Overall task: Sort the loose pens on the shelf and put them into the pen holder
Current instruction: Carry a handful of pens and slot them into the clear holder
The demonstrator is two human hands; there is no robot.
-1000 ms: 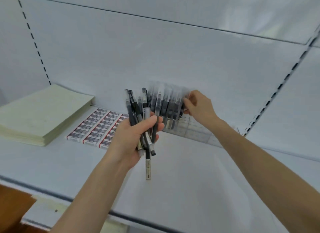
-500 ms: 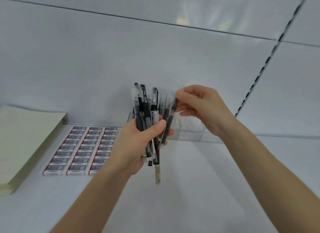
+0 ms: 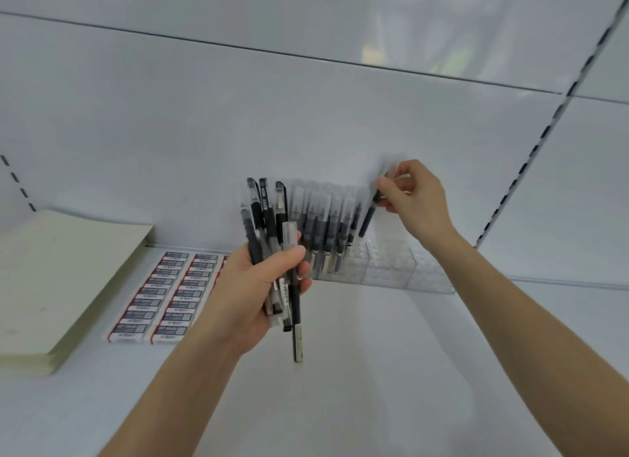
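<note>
My left hand [image 3: 258, 286] grips a bundle of black and clear pens [image 3: 269, 225], held upright above the white shelf [image 3: 357, 371]; one pen hangs lower than the others. A clear plastic pen holder [image 3: 391, 269] stands against the back wall, with several pens [image 3: 323, 228] standing in its left cells. My right hand [image 3: 413, 201] pinches a single pen [image 3: 369, 215] by its upper end, tilted, its lower tip just above the holder to the right of the standing pens.
A block of red-and-white eraser packs [image 3: 163, 293] lies on the shelf left of my left hand. A stack of pale green paper [image 3: 58, 279] sits at the far left. A slotted upright [image 3: 531, 157] runs up the wall on the right.
My right hand took one pen from the bundle and moved it right and up, over the holder. The left hand stays shut on the bundle. The view shifted.
</note>
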